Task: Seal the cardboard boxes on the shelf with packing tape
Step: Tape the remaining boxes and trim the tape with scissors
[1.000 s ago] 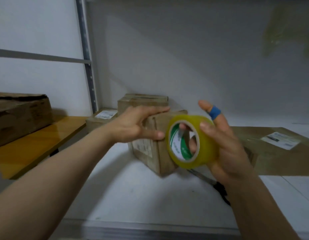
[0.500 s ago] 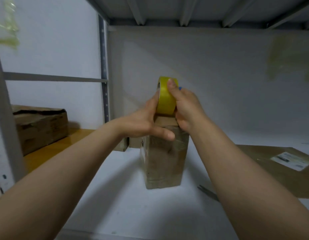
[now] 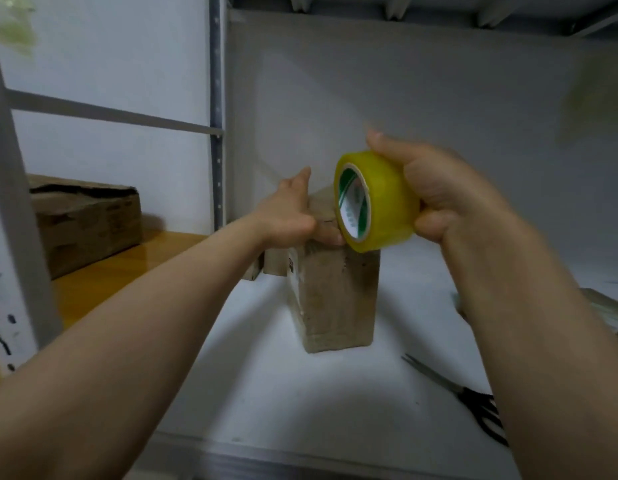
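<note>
A small cardboard box stands on the white shelf, its near face wrapped in clear tape. My left hand grips the box's top left edge, thumb on the near side and fingers over the top. My right hand grips a yellow roll of packing tape at the box's top right, its white and green core turned toward me. Whether a strip runs from the roll to the box I cannot make out.
Black-handled scissors lie on the shelf at lower right. Small boxes sit behind the held one. A flat cardboard package shows at the right edge. A worn carton rests on the wooden shelf beyond the grey upright.
My right hand has brought the roll from the box's top back and down to its near right edge, turning the core toward me. My left hand stayed on the box top.
</note>
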`<state>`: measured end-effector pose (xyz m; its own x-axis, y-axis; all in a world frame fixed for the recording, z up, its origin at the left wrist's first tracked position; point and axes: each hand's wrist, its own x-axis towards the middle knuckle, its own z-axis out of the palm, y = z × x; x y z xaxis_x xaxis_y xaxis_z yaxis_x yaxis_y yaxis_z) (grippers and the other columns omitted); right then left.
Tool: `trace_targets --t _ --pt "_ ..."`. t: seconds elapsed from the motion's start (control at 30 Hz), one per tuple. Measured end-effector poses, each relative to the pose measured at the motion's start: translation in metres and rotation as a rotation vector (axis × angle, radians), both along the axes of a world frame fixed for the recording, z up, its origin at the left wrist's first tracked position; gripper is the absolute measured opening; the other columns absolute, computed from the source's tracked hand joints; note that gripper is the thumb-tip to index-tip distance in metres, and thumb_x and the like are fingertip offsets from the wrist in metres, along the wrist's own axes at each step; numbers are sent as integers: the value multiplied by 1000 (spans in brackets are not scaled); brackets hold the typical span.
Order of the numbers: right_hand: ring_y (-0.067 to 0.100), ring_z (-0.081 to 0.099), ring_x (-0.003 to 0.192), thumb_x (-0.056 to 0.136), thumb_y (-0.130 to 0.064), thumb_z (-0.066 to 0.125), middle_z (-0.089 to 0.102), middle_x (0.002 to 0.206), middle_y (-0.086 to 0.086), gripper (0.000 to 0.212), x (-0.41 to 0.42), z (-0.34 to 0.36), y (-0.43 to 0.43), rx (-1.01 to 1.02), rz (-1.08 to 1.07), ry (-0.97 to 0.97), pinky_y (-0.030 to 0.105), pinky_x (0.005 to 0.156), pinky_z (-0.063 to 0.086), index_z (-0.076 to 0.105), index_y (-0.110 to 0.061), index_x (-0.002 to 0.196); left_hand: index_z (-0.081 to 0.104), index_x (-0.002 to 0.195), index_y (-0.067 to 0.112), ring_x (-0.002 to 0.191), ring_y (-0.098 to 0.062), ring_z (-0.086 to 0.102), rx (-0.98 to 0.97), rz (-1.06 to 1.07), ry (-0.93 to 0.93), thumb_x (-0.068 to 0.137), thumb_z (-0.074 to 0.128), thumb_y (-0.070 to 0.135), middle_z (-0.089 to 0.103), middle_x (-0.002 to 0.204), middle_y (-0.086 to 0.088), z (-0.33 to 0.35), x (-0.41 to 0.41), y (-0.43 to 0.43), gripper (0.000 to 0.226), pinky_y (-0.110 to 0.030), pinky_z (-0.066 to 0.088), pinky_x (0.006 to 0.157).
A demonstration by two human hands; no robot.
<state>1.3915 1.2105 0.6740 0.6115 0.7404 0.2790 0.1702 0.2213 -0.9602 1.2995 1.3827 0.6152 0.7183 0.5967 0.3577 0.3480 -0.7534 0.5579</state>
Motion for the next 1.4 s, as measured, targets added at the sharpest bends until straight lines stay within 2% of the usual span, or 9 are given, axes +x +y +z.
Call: trace_targets --t 0.3,0.5,0.57,0.77,0.93,1.07,1.23,1.3,1.4 --pt "26 77 83 85 -45 74 79 90 8 40 -6 -100 -39 -73 -28 122 48 84 60 72 -10 105 36 147 49 134 -24 45 114 -94 37 77 80 51 43 150 -2 3 -3 -17 83 -39 42 104" --pt "33 76 87 69 -68 76 77 97 11 69 -6 -162 -32 -228 -56 212 56 87 58 73 -12 109 39 150 43 133 -16 46 282 -73 123 83 69 63 48 150 11 -3 -5 -24 76 -32 36 99" --pt "32 76 87 76 -65 74 77 98 10 61 -3 -168 -26 -260 -48 252 55 87 59 71 -15 110 36 153 41 132 -15 47 320 -97 129 86 67 61 49 149 10 -5 -6 -27 76 -32 37 99" --pt "30 77 84 79 -59 74 78 95 10 56 2 -155 -24 -253 19 272 51 87 59 69 -15 114 51 143 32 113 -14 57 109 -195 3 88 74 40 56 127 7 -7 -9 -29 60 -26 49 93" --pt "33 74 85 67 -49 76 77 93 16 44 -4 -97 -44 81 166 142 48 87 59 79 -13 92 69 120 21 100 -27 67 -58 -104 -43 91 68 44 71 108 -4 30 -9 -24 37 -51 57 91" --pt "19 66 68 76 -36 77 71 79 12 27 9 -56 -42 313 249 101 38 79 57 79 -11 85 67 114 13 94 -28 67 -301 -45 11 98 56 48 67 105 -10 29 -7 -17 40 -42 60 74" --pt "21 69 68 91 -49 66 73 75 10 45 12 -74 -3 -12 103 44 36 73 59 72 -6 104 54 112 12 107 -25 54 -227 -24 134 92 55 5 57 117 -10 -23 7 -5 21 -38 46 93" --pt "22 71 71 85 -59 66 74 78 12 54 16 -76 -1 -47 99 63 40 80 61 72 -8 100 58 119 9 107 -28 60 -374 -196 37 84 59 5 63 114 -13 -28 9 -2 35 -40 48 99" --pt "28 70 76 80 -59 70 74 83 17 49 18 -76 -6 -8 106 81 49 89 57 75 -12 91 62 123 28 110 -11 67 -426 -379 143 92 66 18 72 115 9 -28 6 -10 33 -26 52 95"
